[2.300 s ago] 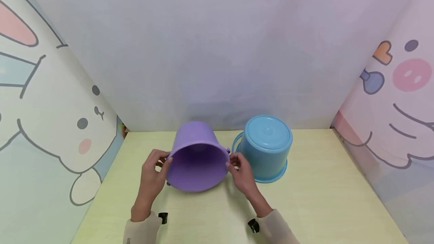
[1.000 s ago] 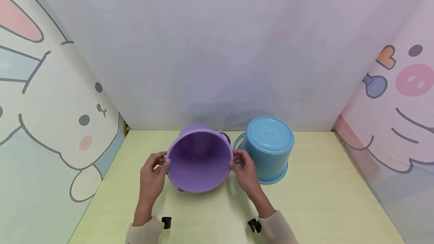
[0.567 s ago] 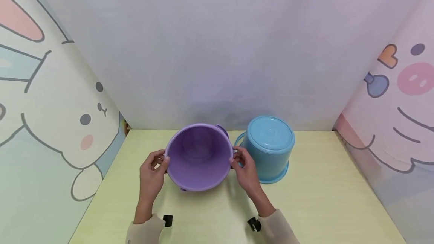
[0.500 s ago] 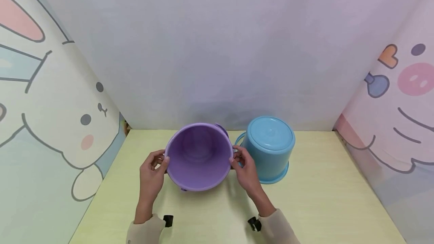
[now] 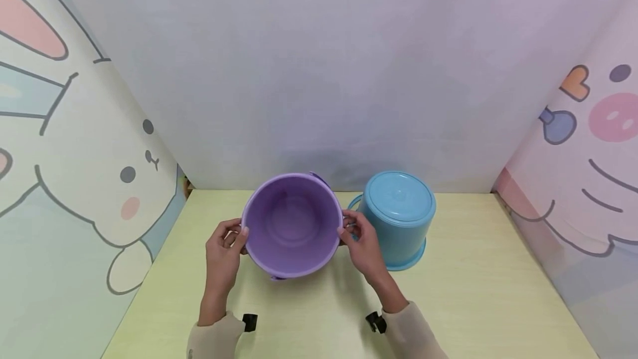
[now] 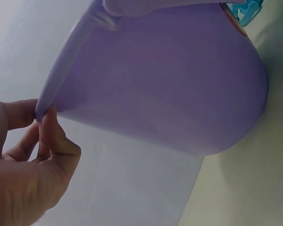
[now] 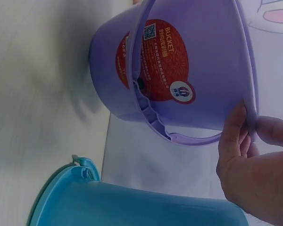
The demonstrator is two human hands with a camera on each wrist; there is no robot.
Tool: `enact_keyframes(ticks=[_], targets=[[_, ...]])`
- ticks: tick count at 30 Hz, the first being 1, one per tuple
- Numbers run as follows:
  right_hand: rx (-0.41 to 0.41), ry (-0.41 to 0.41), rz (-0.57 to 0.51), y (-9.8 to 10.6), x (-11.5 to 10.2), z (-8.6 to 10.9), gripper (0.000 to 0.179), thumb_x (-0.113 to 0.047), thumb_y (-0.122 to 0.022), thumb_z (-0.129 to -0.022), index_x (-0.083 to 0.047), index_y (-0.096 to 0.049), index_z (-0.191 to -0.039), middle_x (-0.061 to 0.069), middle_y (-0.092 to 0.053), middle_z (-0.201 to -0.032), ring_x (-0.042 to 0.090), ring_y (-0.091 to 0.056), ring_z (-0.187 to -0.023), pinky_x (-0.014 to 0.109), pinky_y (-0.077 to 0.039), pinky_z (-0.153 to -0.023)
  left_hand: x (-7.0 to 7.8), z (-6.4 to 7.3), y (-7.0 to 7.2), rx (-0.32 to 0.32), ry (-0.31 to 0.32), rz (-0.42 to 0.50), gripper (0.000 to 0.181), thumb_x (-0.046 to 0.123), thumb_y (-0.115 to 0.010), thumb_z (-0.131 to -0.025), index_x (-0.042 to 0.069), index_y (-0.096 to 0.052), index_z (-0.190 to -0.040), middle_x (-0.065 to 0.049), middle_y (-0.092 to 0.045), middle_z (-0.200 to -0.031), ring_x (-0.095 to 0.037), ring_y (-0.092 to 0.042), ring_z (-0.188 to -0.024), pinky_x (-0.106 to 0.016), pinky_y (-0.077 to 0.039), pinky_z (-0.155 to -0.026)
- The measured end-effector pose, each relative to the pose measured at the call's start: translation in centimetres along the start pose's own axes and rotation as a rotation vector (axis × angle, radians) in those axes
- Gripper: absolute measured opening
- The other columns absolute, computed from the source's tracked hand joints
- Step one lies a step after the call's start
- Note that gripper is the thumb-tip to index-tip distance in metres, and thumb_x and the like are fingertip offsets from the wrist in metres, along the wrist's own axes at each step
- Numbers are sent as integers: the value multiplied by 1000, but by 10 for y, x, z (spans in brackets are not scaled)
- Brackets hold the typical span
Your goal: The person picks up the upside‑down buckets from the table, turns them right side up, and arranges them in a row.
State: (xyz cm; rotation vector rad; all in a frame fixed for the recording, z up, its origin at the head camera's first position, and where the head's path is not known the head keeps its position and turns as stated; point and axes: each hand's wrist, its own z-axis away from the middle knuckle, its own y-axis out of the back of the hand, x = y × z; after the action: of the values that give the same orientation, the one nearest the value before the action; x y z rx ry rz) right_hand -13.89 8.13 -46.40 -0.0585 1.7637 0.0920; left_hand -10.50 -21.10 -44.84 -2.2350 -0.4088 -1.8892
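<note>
A purple plastic bucket (image 5: 294, 256) is at the middle of the table, its mouth turned up toward the head camera. My left hand (image 5: 224, 256) pinches its rim on the left between thumb and fingers. On the opposite side the rim is pinched by my right hand (image 5: 363, 248). The right wrist view shows the bucket's handle (image 7: 153, 120) hanging down along its outer wall, over a red label (image 7: 167, 61) reading "BUCKET". Just right of my right hand, a blue bucket (image 5: 396, 204) stands upside down, its base facing up.
The pale wooden table (image 5: 488, 292) ends at a white back wall (image 5: 319, 71). Side walls carry a cartoon rabbit (image 5: 89, 181) and a cartoon pig (image 5: 593, 170). Part of the blue bucket's handle (image 5: 354, 201) sticks out toward the purple bucket.
Both hands have kept hold of the rim while the purple bucket tipped from mouth toward me to mouth facing more upward, showing its inside bottom. The blue bucket stays put.
</note>
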Motion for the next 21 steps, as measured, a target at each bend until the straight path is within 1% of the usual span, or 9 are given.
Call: enact_keyframes(ticks=[3,7,17,21], targets=[[5,-3,0,0,-1,-3,35,5,-62,-103,6,-58,-138,24,-61,-110,19,-66,-87,29,-63,-74,-1,-2,0,2,30,47,25,-5,-63,-103,-13,-60,-127,-2,-60,-96,-5,-63,-74,-18,-54,-61],[13,-7,-3,-1,-2,-9,35,5,-62,-103,5,-60,-138,24,-63,-111,20,-68,-88,30,-63,-74,-2,-5,-1,6,45,89,26,-5,-63,-103,-14,-59,-128,-3,-60,-96,-5,-62,-72,-18,-54,-61],[28,-15,-30,-4,-5,-24,37,6,-62,-102,4,-64,-139,23,-63,-109,16,-66,-83,29,-63,-70,1,-12,-4,34,83,138,23,-7,-60,-103,-12,-59,-126,-3,-58,-94,-4,-57,-64,-17,-53,-57],[39,-29,-25,-5,-7,-29,37,6,-62,-102,4,-64,-138,23,-62,-109,16,-65,-82,27,-62,-69,3,-14,-6,47,108,164,22,-6,-61,-103,-12,-59,-124,-3,-58,-94,-4,-58,-64,-17,-52,-55]])
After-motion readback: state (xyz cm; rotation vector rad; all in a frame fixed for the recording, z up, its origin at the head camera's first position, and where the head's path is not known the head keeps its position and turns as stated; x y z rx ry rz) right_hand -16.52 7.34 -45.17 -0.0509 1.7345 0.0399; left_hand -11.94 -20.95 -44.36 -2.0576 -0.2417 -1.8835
